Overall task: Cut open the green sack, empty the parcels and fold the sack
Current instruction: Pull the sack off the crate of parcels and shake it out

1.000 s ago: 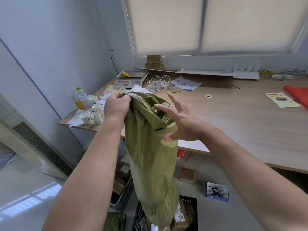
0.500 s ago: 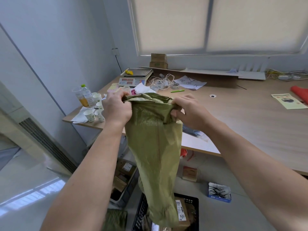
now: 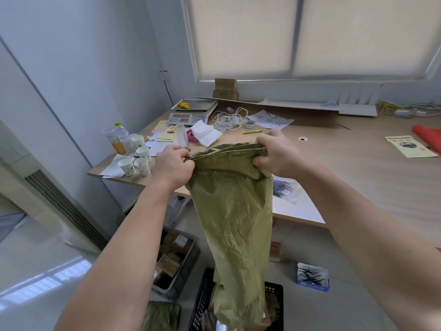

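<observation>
The green sack (image 3: 235,220) hangs limp in the air in front of me, its top edge stretched flat between my hands. My left hand (image 3: 173,167) grips the top left corner. My right hand (image 3: 274,155) grips the top right corner. The sack's lower end dangles into a black plastic crate (image 3: 202,304) on the floor, where parcels (image 3: 268,318) lie partly hidden behind the sack. A grey bin (image 3: 188,263) to the left holds several brown parcels (image 3: 169,263).
A wooden desk (image 3: 358,177) stands behind the sack, with paper cups (image 3: 134,164), a drink bottle (image 3: 119,139), a scale (image 3: 191,113), cords and papers on its left end. A blue box of black ties (image 3: 312,277) lies on the floor at right. Another green sack (image 3: 162,316) lies bottom left.
My right hand closed on the sack's top edge and both hands moved apart, pulling the edge straight and wider. The sack now hangs flatter.
</observation>
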Available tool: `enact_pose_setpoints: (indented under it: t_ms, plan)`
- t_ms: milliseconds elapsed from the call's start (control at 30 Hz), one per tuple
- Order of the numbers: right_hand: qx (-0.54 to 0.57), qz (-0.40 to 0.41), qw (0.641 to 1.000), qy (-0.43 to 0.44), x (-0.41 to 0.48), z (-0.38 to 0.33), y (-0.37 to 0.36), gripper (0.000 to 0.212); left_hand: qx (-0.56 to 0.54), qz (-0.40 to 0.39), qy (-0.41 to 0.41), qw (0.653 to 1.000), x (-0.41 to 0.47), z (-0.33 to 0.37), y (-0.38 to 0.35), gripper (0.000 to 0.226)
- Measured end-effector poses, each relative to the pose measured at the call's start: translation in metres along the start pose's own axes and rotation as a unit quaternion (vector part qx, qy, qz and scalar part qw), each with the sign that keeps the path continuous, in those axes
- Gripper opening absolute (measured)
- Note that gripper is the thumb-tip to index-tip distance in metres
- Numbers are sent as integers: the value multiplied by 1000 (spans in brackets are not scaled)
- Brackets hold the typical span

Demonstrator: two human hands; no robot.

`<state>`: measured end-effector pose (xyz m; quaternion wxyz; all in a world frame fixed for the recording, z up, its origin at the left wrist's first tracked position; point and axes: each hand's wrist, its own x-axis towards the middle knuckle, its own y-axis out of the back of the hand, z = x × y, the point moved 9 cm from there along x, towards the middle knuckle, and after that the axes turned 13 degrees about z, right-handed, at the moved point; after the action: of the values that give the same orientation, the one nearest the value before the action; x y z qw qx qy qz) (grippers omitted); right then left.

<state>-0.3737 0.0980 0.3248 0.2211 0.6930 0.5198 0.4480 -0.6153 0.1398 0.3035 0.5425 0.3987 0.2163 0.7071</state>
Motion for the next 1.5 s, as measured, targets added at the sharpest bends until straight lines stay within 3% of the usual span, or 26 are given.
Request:
enact_pose_setpoints:
  t_ms: [67, 167, 267, 333, 400, 500, 567, 700, 800, 833, 900, 967, 1033, 1133, 1267, 1400, 1500]
  plan:
    - [53, 28, 998, 18, -1, -11, 9, 17, -214, -47, 79, 972, -10, 2, -4, 16]
    - [106, 166, 980, 18, 2, -18, 42, 16, -438, -56, 144, 885, -16, 3, -2, 22]
    - [68, 152, 986, -25, 7, -13, 39, 12, -518, -82, 124, 842, -20, 4, -9, 46]
    - [122, 200, 972, -31, 7, -21, 53, 9, -571, -101, 133, 804, -27, 1, -18, 69]
    - [182, 257, 948, -45, 5, -25, 70, 13, -622, -121, 168, 755, -39, -3, -27, 77]
    - [235, 278, 929, -61, 7, -27, 76, 17, -633, -190, 211, 720, -56, -4, -46, 110]
    - [262, 279, 921, -71, 8, -23, 74, 22, -618, -202, 205, 731, -61, 3, -50, 110]
    - [358, 270, 887, -114, 7, -3, 63, 48, -540, -127, 185, 811, -54, 8, -45, 40]
    - [514, 186, 824, -151, 8, 13, 43, 81, -547, -93, 226, 801, -45, 0, -44, 26]
    - [523, 165, 820, -163, 7, 18, 37, 95, -560, -90, 237, 789, -44, 0, -43, 26]
    - [440, 123, 871, -180, 2, 33, 22, 115, -583, -78, 255, 767, -40, 1, -41, 27]
    - [382, 46, 903, -191, -10, 44, -4, 121, -594, -64, 270, 755, -37, -1, -39, 31]
    - [399, -50, 896, -188, -23, 50, -34, 113, -588, -64, 283, 755, -37, -1, -39, 36]
    - [454, -154, 860, -174, -47, 30, -57, 54, -565, -79, 283, 771, -38, 5, -46, 37]
    - [460, -112, 849, -237, -48, 37, -67, 28, -530, -61, 262, 804, -31, 5, -43, 48]
    - [520, -38, 783, -339, -46, 51, -67, 22, -535, -161, 207, 803, -39, -3, -54, 82]
    - [521, 15, 780, -346, -39, 55, -63, 23, -548, -282, 222, 756, -67, -7, -77, 105]
